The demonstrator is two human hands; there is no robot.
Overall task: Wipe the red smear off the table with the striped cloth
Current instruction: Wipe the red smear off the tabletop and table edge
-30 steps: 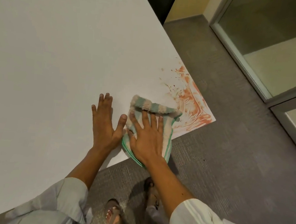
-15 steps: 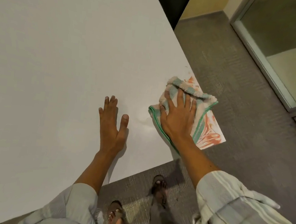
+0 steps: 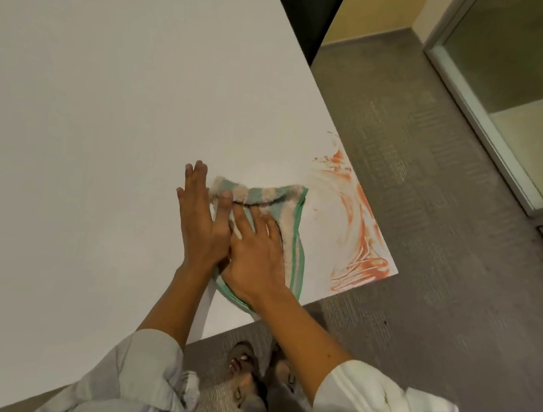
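Standing at the near right corner of the plain white worktop (image 3: 85,112). My right hand (image 3: 256,259) lies flat, palm down, fingers spread, pressing on the fluffy cloth with green and cream stripes (image 3: 282,214); not gripping it, only bearing on it. The cloth lies on the worktop near the front edge, its far hem folded into a thick roll, its green-trimmed right edge running toward me, and its near end just overhanging the edge under my wrist.

My left hand (image 3: 201,220) is also flat and open on the worktop, just beside the right hand and touching it; the thumb reaches onto the left end of the rolled hem.

The red-orange smear (image 3: 362,238) sits at the corner, right of the cloth and apart from it. It shows as curved streaks along the right edge and a denser patch at the corner tip. Between cloth and streaks the surface looks pale, with faint swirls.

Grey carpet (image 3: 424,295) below. My sandalled feet (image 3: 243,368) are at the worktop's front edge. Light sleeves (image 3: 144,372) are rolled up past the forearms.
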